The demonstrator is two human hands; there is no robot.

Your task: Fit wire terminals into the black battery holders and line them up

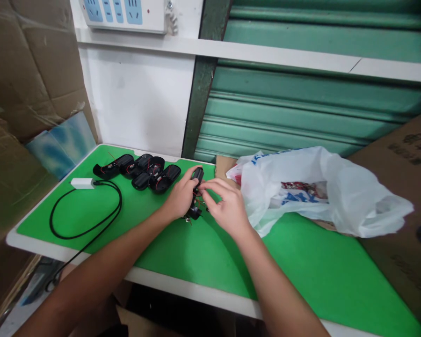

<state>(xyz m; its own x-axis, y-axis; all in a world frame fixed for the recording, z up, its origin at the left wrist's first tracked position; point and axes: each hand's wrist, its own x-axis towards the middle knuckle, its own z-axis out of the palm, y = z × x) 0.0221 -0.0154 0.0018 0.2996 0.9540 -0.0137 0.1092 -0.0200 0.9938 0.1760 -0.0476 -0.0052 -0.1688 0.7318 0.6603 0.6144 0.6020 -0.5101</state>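
Note:
My left hand (183, 194) is wrapped around a black plastic casing (198, 175) with thin wires, holding it just above the green table mat. At the casing's right side, my right hand (227, 204) has its thumb and fingertips drawn together beside the thin red wires (198, 200). Whatever lies between those fingertips is too small to make out. Below my left hand, a black part (195, 213) and small metallic bits show, partly covered. Several similar black casings (168, 177) with red wires lie in a group to the left.
A white box-shaped adapter (83, 183) with a looped black cable (50, 219) lies on the green mat (210, 262) at left. On the right, a white plastic bag (351, 187) holds red items. Cardboard boxes (403, 196) flank the table; a green shutter (284, 103) stands behind.

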